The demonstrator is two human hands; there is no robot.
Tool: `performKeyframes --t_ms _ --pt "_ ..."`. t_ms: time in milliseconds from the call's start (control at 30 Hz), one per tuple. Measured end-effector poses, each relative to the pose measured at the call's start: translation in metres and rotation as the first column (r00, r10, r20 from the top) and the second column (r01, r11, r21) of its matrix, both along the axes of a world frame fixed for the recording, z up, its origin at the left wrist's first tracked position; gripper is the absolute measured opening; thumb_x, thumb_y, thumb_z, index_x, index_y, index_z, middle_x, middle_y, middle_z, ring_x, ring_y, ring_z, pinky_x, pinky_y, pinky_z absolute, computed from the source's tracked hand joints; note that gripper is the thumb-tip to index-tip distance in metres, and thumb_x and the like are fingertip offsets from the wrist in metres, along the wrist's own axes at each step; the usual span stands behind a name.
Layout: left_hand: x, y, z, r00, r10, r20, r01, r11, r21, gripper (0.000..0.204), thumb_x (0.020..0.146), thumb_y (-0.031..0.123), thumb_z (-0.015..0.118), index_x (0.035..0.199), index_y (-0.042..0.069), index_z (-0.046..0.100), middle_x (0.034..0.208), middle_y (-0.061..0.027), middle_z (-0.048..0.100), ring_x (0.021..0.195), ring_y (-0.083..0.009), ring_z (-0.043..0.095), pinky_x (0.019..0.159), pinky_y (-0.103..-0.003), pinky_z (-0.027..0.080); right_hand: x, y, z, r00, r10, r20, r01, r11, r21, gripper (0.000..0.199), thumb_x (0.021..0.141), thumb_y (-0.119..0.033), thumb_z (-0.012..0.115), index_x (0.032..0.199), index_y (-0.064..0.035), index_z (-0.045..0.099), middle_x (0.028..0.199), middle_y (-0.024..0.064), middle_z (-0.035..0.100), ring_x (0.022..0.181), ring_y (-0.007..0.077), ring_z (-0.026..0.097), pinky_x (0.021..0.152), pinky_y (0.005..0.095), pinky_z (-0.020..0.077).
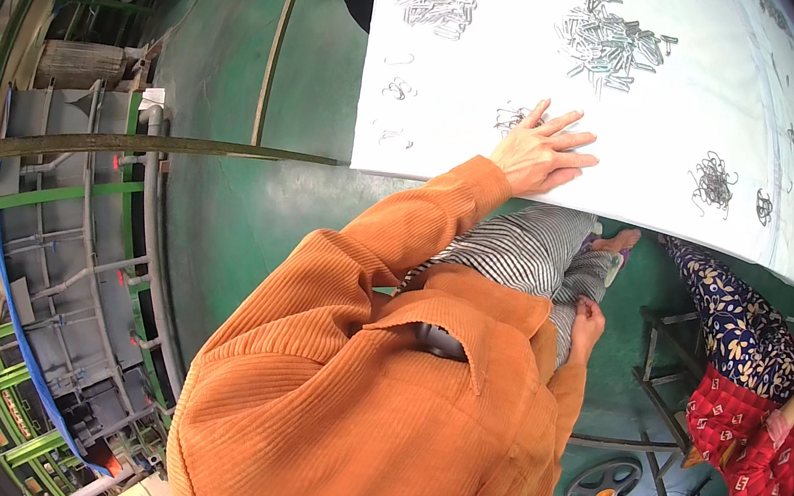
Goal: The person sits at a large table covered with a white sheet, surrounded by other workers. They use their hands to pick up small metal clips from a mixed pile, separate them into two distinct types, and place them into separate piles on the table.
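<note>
My left hand (545,155) lies palm down with fingers spread on the white-covered table (481,68), close to its near edge. Just beyond it, partly covered by my fingers, is a small pile of dark, curved wire pieces (511,118). Farther off sits a bigger heap of slim grey clip-like pieces (613,39). To the right of this hand is another cluster of dark curved wire pieces (715,182). My right hand (589,326) rests against my striped trousers below the table edge, fingers loosely bent, with nothing visible in it.
More grey pieces (439,8) and small dark wire pieces (398,89) lie on the table's left side. On the right, a person in a red patterned top (752,445) sits beside the table. Metal frames (652,447) stand below right; pipes and machinery (82,237) fill the left.
</note>
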State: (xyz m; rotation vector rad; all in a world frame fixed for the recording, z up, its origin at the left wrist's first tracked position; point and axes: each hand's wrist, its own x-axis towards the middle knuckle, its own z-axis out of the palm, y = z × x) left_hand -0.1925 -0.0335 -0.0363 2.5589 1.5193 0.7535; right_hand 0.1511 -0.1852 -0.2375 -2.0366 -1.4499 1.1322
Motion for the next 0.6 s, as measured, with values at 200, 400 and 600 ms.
performKeyframes --t_ms 200,400,600 --pt "-0.030 -0.004 -0.022 0.988 0.091 0.121 -0.089 0.996 -0.021 0.021 0.087 0.009 0.065 0.106 0.013 0.071 0.119 -0.0081 0.067 0.120 -0.0284 0.058 0.106 -0.053 0.037 0.046 -0.027 -0.071 0.997 -0.021 0.072 0.011 0.990 0.138 0.015 0.086 -0.011 0.066 0.097 -0.0038 0.072 0.086 0.0117 0.072 0.078 0.0188 0.068 0.074 0.0305 0.0519" --pt "-0.028 -0.015 0.009 0.988 0.117 0.098 -0.117 0.993 -0.004 0.033 0.087 0.013 0.065 0.120 0.010 0.066 0.130 -0.0105 0.060 0.127 -0.0318 0.051 0.108 -0.055 0.033 -0.014 -0.002 0.003 0.994 -0.100 0.052 0.095 0.992 0.083 0.014 0.085 -0.012 0.065 0.094 -0.0068 0.073 0.085 0.0127 0.072 0.077 0.0239 0.070 0.071 0.0330 0.0527" --pt "0.100 0.027 0.018 0.983 -0.122 0.139 0.147 0.971 -0.187 0.085 0.084 0.045 0.068 0.147 0.003 0.031 0.152 -0.0188 0.032 0.143 -0.0366 0.025 0.116 -0.049 0.021 -0.019 0.011 0.054 0.977 -0.193 0.093 0.184 0.978 0.100 0.014 0.085 -0.015 0.064 0.094 -0.0086 0.073 0.084 0.0127 0.071 0.076 0.0263 0.069 0.069 0.0354 0.0517"
